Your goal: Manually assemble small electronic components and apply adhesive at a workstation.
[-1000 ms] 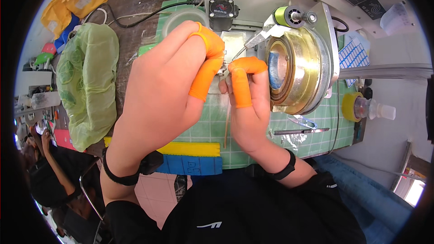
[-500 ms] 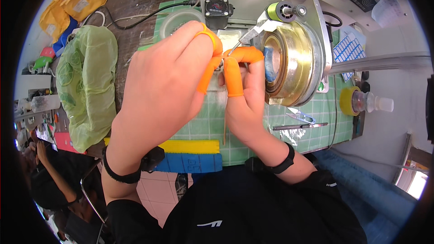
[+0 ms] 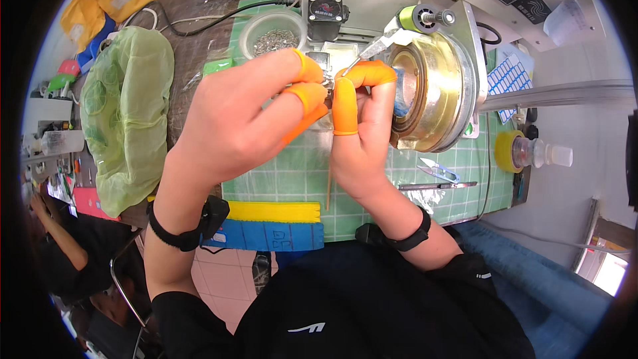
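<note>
My left hand (image 3: 249, 116), with orange finger cots, is bent closed beside a small metal fixture (image 3: 319, 61) at the machine's middle. Whatever its fingertips pinch is hidden behind them. Thumb and forefinger of my right hand (image 3: 362, 110), also in orange cots, press together at the tip of a thin metal nozzle (image 3: 352, 66). What lies between them is too small to name. Below the two hands a thin brownish stick or strand (image 3: 329, 176) runs down over the green mat. Right of my right hand is a large brass-coloured round drum (image 3: 435, 93).
A clear bowl of small metal pieces (image 3: 276, 40) stands behind my left hand. Thread snips (image 3: 438, 170) and tweezers (image 3: 438, 186) lie at right, near a yellow tape roll (image 3: 508, 151). Yellow and blue strips (image 3: 272, 235) line the front edge; a green covered bundle (image 3: 126, 113) sits left.
My left hand has drawn back slightly down and left, and its fingers have shifted, uncovering the bowl's metal pieces and part of the fixture. My right hand stays nearly in place.
</note>
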A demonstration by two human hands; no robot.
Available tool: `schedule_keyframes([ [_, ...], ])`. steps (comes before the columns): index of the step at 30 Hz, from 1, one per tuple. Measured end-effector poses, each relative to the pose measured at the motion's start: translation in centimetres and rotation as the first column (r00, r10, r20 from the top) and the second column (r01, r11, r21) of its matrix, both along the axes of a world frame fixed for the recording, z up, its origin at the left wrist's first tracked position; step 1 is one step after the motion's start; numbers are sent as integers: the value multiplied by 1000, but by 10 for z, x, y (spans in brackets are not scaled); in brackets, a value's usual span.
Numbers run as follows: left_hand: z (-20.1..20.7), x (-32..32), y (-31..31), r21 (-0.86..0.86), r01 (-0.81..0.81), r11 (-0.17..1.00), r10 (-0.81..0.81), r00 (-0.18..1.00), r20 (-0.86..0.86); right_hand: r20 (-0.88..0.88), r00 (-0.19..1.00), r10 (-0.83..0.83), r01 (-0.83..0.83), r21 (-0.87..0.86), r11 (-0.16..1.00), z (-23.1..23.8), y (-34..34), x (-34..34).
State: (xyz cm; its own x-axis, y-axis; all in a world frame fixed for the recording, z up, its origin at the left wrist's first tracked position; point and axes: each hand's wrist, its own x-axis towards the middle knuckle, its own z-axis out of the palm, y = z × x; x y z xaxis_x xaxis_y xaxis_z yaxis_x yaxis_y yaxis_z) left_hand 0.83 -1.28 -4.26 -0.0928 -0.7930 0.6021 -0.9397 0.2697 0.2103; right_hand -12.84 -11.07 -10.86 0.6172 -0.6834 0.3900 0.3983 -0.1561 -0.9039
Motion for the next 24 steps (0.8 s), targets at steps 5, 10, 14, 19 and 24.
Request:
schedule_keyframes([
  [5,-9,1,3,-115,36,993,-22,993,119,51,998,25,-27,38,999,3,5,2],
  [10,-17,1,-1,-186,81,979,-55,989,137,19,998,54,-55,31,998,3,1,0],
  [14,-22,3,-4,-231,60,971,-21,986,165,22,998,63,-64,74,995,7,1,-2],
  [19,-21,5,-12,-249,114,962,-59,975,216,9,993,114,-114,127,985,6,-1,-5],
  [24,-29,5,-14,-301,73,951,-12,980,201,51,989,137,-146,344,927,7,8,-10],
])
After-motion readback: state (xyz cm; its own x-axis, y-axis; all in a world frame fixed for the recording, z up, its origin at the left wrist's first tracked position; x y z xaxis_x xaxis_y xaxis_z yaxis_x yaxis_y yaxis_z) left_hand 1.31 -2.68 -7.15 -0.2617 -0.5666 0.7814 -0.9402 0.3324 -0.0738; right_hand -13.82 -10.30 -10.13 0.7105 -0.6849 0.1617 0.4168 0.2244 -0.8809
